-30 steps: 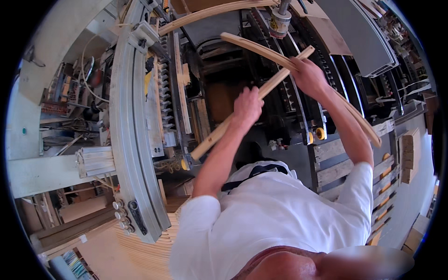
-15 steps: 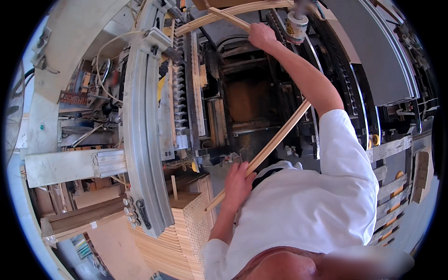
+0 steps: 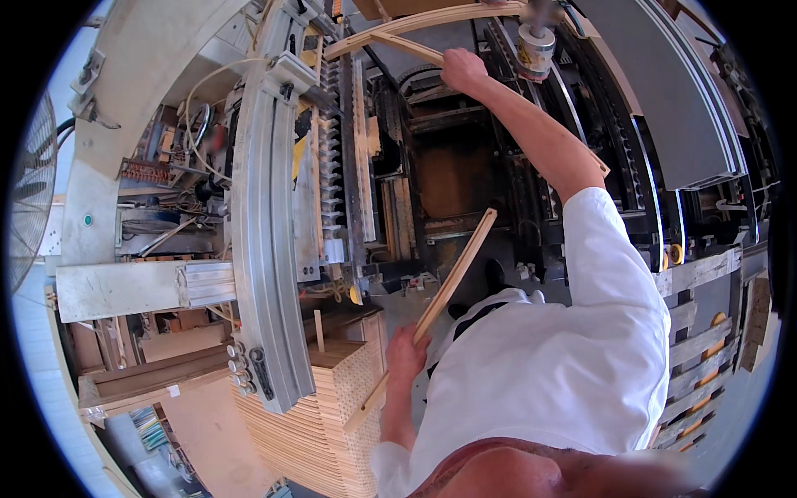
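The left hand (image 3: 407, 353) has its grip closed around a straight wooden slat (image 3: 432, 311), which slants from just above the stack of wooden slats (image 3: 320, 415) up toward the dark opening of the machine (image 3: 448, 178). The right hand (image 3: 463, 70) reaches up well above that stack, its grip closed on a curved wooden strip (image 3: 398, 43) at the top of the machine, just left of a cylindrical spindle (image 3: 534, 50). A curved metal rail (image 3: 261, 249) rises directly above the stack.
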Tool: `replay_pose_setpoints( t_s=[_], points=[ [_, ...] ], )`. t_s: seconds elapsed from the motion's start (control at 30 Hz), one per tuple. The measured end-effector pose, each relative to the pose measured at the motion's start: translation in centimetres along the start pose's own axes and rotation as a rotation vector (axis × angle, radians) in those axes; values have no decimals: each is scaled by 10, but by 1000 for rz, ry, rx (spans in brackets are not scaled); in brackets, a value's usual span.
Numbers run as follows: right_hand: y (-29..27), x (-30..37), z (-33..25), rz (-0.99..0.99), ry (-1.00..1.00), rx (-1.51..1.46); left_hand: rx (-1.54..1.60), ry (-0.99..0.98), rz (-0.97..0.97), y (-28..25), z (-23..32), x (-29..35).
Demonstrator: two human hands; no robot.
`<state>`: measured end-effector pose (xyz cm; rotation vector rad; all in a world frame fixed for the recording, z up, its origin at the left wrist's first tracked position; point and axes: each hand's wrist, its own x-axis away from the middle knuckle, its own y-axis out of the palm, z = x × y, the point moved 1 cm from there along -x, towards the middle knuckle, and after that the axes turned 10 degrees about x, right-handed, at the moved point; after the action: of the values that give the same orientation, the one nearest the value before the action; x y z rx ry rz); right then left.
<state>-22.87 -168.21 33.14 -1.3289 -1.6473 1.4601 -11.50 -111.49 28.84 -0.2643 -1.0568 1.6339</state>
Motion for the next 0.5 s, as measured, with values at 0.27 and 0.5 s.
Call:
replay_pose_setpoints(
  t_s=[0.27, 0.5],
  points=[
    [-6, 19, 13, -125, 105, -18, 64, -120, -77, 39, -69, 2],
    [-5, 41, 51, -120, 224, -74, 70, -204, -64, 67, -111, -3]
  ],
)
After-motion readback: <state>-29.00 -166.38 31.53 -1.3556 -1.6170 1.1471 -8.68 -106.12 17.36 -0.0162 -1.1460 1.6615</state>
